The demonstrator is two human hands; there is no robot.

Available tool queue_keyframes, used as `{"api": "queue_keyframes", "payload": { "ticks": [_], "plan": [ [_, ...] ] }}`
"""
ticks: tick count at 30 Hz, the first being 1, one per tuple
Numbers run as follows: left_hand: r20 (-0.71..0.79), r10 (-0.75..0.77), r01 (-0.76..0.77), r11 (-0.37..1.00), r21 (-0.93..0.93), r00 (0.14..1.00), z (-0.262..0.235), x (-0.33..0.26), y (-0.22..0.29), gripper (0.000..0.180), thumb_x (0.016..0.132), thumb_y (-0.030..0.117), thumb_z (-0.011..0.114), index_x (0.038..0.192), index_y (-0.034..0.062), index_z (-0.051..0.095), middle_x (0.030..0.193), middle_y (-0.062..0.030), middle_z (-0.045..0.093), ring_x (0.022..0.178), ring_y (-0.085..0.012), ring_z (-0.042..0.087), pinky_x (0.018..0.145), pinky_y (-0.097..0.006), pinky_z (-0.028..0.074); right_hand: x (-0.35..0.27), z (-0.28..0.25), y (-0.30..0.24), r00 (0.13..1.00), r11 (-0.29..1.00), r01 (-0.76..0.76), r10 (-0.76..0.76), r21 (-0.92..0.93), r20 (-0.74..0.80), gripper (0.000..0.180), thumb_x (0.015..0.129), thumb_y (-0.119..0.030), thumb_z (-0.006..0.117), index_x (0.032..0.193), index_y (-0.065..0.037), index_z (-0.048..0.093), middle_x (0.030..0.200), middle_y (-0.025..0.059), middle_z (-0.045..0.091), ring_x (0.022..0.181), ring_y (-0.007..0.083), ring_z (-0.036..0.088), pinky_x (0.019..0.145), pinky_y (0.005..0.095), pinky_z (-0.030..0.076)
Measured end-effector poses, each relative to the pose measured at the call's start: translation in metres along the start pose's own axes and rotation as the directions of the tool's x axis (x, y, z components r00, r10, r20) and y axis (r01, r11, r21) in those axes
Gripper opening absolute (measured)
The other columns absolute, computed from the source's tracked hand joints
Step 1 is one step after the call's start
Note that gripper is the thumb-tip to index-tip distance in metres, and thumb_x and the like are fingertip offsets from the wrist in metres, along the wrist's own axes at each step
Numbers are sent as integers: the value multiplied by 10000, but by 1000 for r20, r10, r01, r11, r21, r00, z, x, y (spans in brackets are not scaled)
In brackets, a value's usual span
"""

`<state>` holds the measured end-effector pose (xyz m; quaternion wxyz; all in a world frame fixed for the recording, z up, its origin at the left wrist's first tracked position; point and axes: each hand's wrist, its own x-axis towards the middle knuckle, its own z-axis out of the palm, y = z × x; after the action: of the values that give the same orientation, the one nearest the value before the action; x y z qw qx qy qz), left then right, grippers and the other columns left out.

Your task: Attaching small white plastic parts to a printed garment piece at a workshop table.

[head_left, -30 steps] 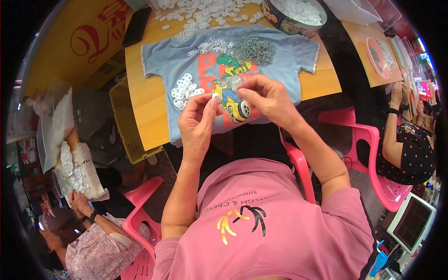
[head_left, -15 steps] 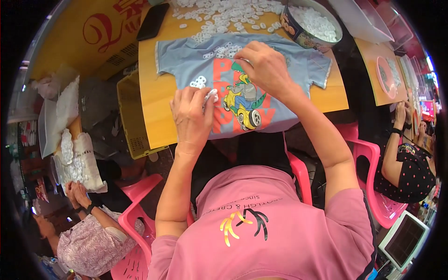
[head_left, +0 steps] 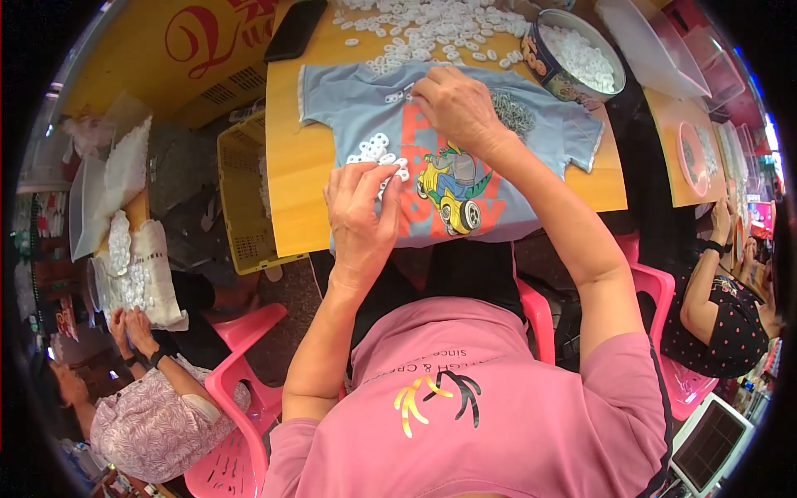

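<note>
The left hand (head_left: pixel 359 217) fingers (head_left: pixel 390 176) pinch a white ring (head_left: pixel 402 163) over the rings (head_left: pixel 371 152) heaped on the blue shirt (head_left: pixel 365 100). The right hand (head_left: pixel 455 108) is curled, fingers down on the shirt near its collar; its grip is hidden. The shirt lies flat on the table (head_left: pixel 290 158), with a tin (head_left: pixel 573 58) of rings beyond.

A round tin (head_left: pixel 573 58) with a dark patterned wall stands at the tabletop's (head_left: pixel 299 183) far right. A black phone (head_left: pixel 296 30), screen dark, lies at its far left. A yellow sign (head_left: pixel 178 50) with red lettering stands beyond. A white-framed tablet screen (head_left: pixel 712 444) shows at lower right.
</note>
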<state>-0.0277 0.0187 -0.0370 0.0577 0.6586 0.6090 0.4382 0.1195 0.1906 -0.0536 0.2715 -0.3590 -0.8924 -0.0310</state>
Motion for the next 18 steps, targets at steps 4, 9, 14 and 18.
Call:
{"api": "queue_keyframes", "payload": {
  "ticks": [4,9,14,18],
  "plan": [
    [-18,-20,18,994,-104,1000,1,3,3,134,810,63,690,943,62,676,915,-78,609,889,-259,551,793,-371,405,-3,-2,2,999,998,-8,10,54,-36,103,817,-167,655,884,-90,667,862,61,609,858,256,615,724,378,516],
    [-15,-13,11,993,-120,1000,4,2,5,129,812,51,683,941,54,673,900,-83,614,875,-262,556,788,-370,410,-3,0,1,999,999,6,-4,48,-39,95,816,-167,659,880,-98,669,856,57,607,852,259,618,713,382,516],
    [-16,-1,-1,991,-134,1000,7,-1,4,117,813,37,675,929,42,665,898,-89,623,877,-264,561,787,-367,412,0,2,-1,999,998,22,-20,59,-30,106,809,-170,671,888,-99,671,852,61,602,859,260,619,716,384,514],
    [-25,-19,14,986,-165,1000,8,-3,4,114,812,23,671,925,36,661,906,-99,626,872,-271,568,782,-368,420,-4,-6,-3,1000,982,14,-13,187,-8,138,804,-158,682,920,-83,671,859,72,623,811,257,620,703,374,507]
  ]
}}
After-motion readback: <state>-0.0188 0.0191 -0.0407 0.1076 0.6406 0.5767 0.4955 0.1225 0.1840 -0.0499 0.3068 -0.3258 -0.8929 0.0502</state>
